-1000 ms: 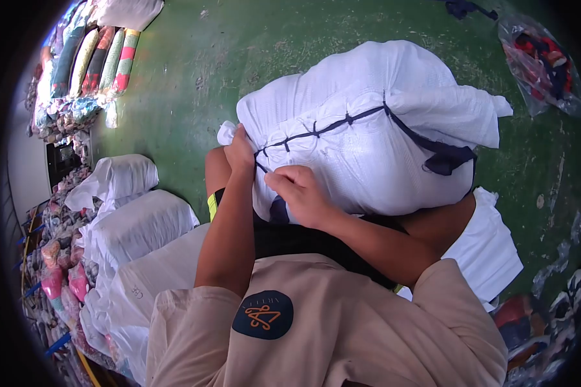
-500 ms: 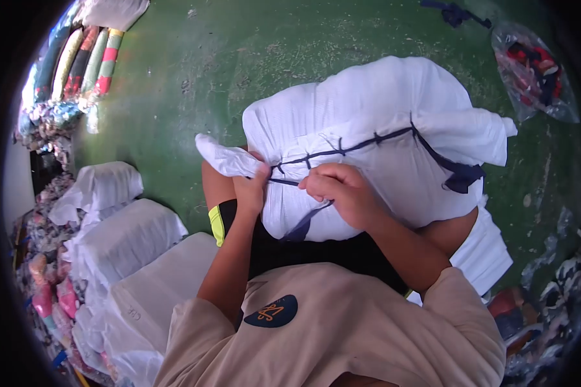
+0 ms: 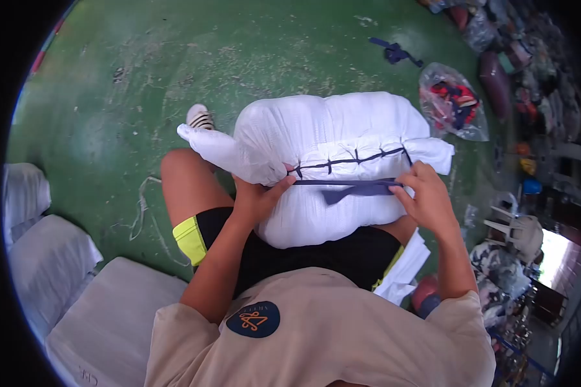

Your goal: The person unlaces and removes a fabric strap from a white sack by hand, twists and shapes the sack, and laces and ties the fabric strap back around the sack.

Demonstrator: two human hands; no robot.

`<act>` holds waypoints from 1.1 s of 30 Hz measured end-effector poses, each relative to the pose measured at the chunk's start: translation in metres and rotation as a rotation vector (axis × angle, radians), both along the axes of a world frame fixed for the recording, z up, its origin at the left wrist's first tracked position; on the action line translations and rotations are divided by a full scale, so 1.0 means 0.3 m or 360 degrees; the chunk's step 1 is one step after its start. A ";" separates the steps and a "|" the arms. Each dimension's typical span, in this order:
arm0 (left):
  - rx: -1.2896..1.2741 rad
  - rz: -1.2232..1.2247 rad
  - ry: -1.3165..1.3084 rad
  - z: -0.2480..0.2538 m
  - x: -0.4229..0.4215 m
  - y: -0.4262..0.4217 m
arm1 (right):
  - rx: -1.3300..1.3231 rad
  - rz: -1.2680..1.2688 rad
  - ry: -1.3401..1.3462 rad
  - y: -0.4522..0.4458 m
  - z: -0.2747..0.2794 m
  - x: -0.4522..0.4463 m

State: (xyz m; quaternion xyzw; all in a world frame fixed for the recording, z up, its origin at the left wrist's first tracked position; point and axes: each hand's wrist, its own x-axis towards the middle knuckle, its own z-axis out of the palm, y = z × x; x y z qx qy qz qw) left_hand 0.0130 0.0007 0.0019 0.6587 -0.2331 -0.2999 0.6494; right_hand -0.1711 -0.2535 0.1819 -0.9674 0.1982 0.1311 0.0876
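A large white wrapped bale (image 3: 336, 122) lies across my lap, with a seam of dark blue cord (image 3: 358, 159) stitched along its top. At the bale's left end my left hand (image 3: 263, 193) is closed on the gathered white fabric, its thumb by the cord's left end. My right hand (image 3: 421, 193), at the right side of the bale, pinches a dark blue strip (image 3: 348, 187) that runs taut from my left hand. The strip's loose wide end hangs over the bale. A twisted tail of white fabric (image 3: 213, 147) sticks out past my left hand.
White bundles (image 3: 116, 322) stand at the lower left. On the green floor (image 3: 168, 71) lie a clear bag of red and dark cloth (image 3: 455, 106) and a dark blue scrap (image 3: 396, 53). Bagged goods and a white chair (image 3: 513, 226) are on the right.
My right hand has moved right along the bale, drawing the blue strip out straight. My left hand stays at the bale's left end. The view has turned toward the right.
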 end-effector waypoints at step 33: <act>0.0092 0.0208 -0.0587 0.013 -0.021 0.024 | 0.0044 0.0170 -0.0314 0.297 -0.189 0.298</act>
